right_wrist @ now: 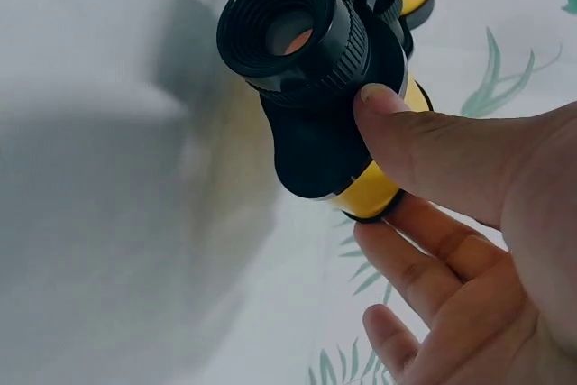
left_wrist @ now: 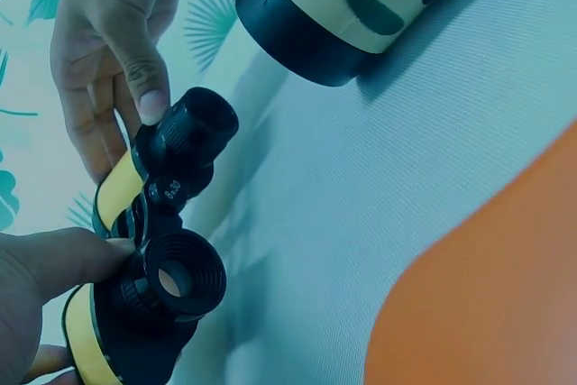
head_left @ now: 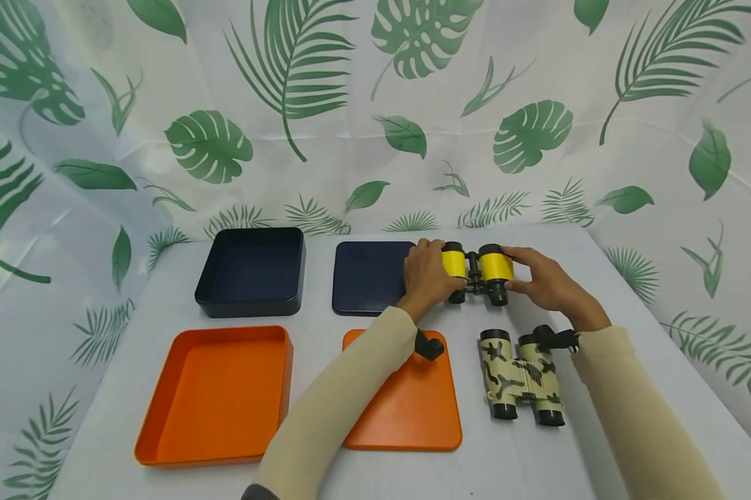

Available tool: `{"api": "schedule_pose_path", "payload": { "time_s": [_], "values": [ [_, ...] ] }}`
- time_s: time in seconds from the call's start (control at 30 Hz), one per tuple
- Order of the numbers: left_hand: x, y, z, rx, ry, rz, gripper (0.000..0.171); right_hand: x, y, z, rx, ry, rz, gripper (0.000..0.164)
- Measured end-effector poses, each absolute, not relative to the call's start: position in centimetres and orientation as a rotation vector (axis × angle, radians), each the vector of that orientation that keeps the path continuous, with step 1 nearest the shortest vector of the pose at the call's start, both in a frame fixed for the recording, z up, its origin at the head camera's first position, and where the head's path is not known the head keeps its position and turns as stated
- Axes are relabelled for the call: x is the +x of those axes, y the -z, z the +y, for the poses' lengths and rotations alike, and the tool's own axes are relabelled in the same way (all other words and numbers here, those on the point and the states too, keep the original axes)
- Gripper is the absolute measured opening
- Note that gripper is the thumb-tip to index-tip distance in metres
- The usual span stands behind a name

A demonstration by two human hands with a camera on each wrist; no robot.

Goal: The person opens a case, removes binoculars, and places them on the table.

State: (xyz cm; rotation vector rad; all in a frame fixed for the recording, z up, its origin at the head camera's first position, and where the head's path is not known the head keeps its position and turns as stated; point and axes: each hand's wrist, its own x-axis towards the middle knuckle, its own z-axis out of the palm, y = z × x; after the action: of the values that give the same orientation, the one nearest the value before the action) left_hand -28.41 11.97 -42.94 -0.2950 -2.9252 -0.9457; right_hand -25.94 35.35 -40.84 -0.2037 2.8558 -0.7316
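Note:
Yellow-and-black binoculars (head_left: 496,267) are gripped from both sides at the back right of the table, eyepieces toward me. My left hand (head_left: 430,274) holds the left barrel, its thumb (left_wrist: 86,254) lying along the black body near the hinge. On the other side my right hand (head_left: 547,281) pinches the right barrel, thumb (right_wrist: 433,146) on the near face and fingers at the far end. Below them in the head view lie camouflage binoculars (head_left: 503,371), close by my right wrist. Beside my left hand is a dark navy lid (head_left: 369,278), its right edge hidden by the hand.
A navy box (head_left: 250,305) stands open at the back left, with an orange box (head_left: 215,458) in front of it. An orange lid (head_left: 413,410) lies mid-table, partly under my left forearm in view. A leaf-print cloth (head_left: 331,104) hangs behind the table.

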Motion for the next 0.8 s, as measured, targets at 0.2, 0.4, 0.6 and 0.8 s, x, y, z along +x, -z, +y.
{"api": "schedule_pose_path", "payload": {
  "time_s": [0.2,0.4,0.6,0.8],
  "values": [
    [-28.8,43.5,13.2,-0.275,0.914,-2.956,0.081,-26.5,41.1,36.3,-0.154,0.754,2.828,0.079],
    [-28.7,44.0,13.9,-0.262,0.934,-2.975,0.081,-26.7,41.4,37.0,-0.11,0.735,2.805,0.08],
    [-28.8,43.8,13.7,-0.311,0.912,-2.983,0.079,-27.1,41.3,37.1,-0.082,0.745,2.787,0.081],
    [-29.1,43.9,12.6,-0.442,0.764,-3.015,0.078,-27.2,41.4,36.8,-0.084,0.675,2.82,0.078]
  ]
}}
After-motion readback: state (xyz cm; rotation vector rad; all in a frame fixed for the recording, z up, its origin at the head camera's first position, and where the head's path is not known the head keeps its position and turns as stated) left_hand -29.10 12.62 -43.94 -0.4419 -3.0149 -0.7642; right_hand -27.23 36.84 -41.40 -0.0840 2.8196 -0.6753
